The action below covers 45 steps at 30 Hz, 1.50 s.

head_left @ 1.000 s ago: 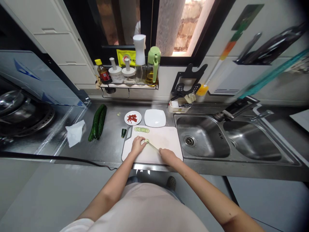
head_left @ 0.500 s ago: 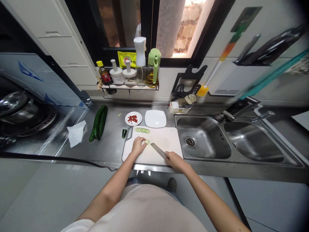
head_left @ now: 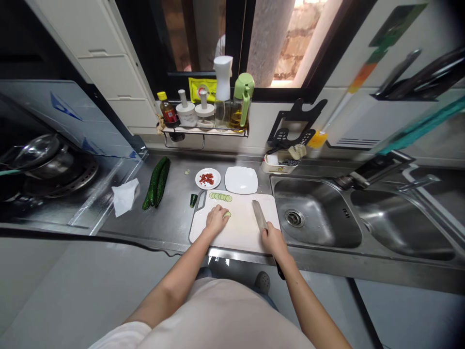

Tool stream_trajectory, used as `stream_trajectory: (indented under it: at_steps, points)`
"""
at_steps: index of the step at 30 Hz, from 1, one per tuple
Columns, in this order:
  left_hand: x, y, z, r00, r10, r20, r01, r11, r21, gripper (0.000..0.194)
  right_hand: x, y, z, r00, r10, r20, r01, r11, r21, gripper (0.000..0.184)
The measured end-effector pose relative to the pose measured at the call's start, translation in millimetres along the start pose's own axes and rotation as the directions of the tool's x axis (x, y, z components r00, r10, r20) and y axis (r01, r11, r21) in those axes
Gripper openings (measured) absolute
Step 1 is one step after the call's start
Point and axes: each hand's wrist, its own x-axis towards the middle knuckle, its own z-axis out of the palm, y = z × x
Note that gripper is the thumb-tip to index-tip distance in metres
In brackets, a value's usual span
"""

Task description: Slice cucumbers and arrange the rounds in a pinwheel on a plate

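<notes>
Nearest to us, our right hand (head_left: 273, 239) is wrapped tight around the handle of a silver kitchen knife (head_left: 260, 216). The blade lies flat on the white plastic cutting board (head_left: 243, 230) and points away from us, near the board's right side. Our left hand (head_left: 215, 219) sits on the left part of the board with its fingers curled over a short piece of green cucumber (head_left: 227, 214) — only the pale cut end peeks out beside the fingertips. The knife and the cucumber piece are well apart.

A little farther back on the board, a row of thin round cucumber slices (head_left: 220, 197) lies near the far edge. Just off the board's left corner, a small dark green cucumber end (head_left: 193, 200) rests on the shiny steel table (head_left: 170, 213).

Behind the board sit two dishes side by side — a small round white plate of chopped red chilli (head_left: 208, 178) and a square white plate (head_left: 241, 180). To the left, two long whole green cucumbers (head_left: 157, 182) lie together on the table, and a crumpled white tissue (head_left: 124, 196) lies farther left. To the right is a steel double sink (head_left: 319, 223).

Farthest back, a wall shelf with bottles and jars (head_left: 205, 114) hangs under the window.
</notes>
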Motion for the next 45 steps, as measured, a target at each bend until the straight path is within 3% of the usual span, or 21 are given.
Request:
stream_trajectory:
  at_steps: [6,12,22,29,34,39,45]
  points:
    - [8,2,-3.8,0.995,-0.091,0.026,0.092,0.995,-0.037,0.017,1,-5,-3,1.0,-0.015,0.023,0.015,1.0,-0.011,0.028]
    - [14,1,-7.5,0.981,-0.166,0.098,0.182,0.964,-0.193,0.01,4,-4,-2,1.0,-0.008,0.015,0.008,1.0,-0.007,0.028]
    - [38,-41,-26.0,0.949,-0.307,-0.074,0.297,0.947,-0.122,0.011,7,-3,-2,0.999,-0.015,0.033,0.015,1.0,0.004,0.025]
    - [46,-56,-32.5,0.93,-0.355,-0.093,0.354,0.935,-0.033,0.012,8,-1,1,0.999,-0.03,0.016,0.03,1.0,-0.003,0.026]
    - [45,-59,-30.1,0.936,-0.33,-0.124,0.331,0.944,-0.01,0.014,9,-1,2,0.999,-0.042,0.011,0.042,0.999,0.002,0.026]
    - [44,-50,-25.8,0.934,-0.27,-0.235,0.285,0.958,0.032,0.023,9,-1,3,0.999,-0.026,0.033,0.026,1.0,-0.005,0.027]
    - [56,-16,-13.0,0.986,-0.106,-0.131,0.106,0.994,-0.007,0.03,9,-5,2,0.999,-0.022,0.044,0.023,0.999,-0.026,0.028]
